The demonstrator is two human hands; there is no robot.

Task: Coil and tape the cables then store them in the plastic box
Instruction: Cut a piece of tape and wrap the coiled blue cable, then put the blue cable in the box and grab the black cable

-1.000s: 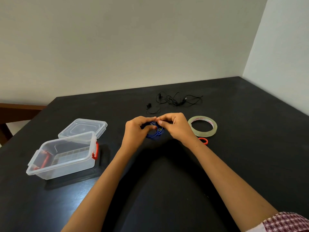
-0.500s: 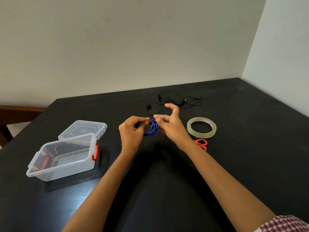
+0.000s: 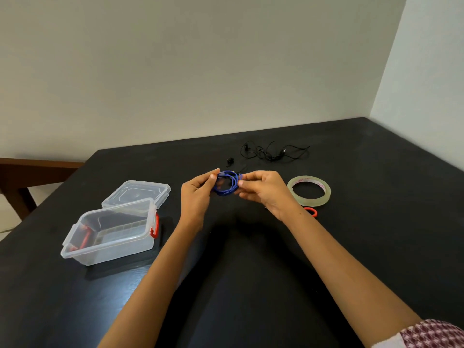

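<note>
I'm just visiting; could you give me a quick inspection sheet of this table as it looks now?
Surface: black table.
Job's things: clear plastic box open, lid lying behind it; tape roll flat at right.
Clutter: red handle loop by the right wrist, rest hidden.
Hands: left hand and right hand both pinch the blue cable coil.
Cables: black cable lies loose and uncoiled farther back.
Surroundings: plain wall; wooden furniture at far left.
</note>
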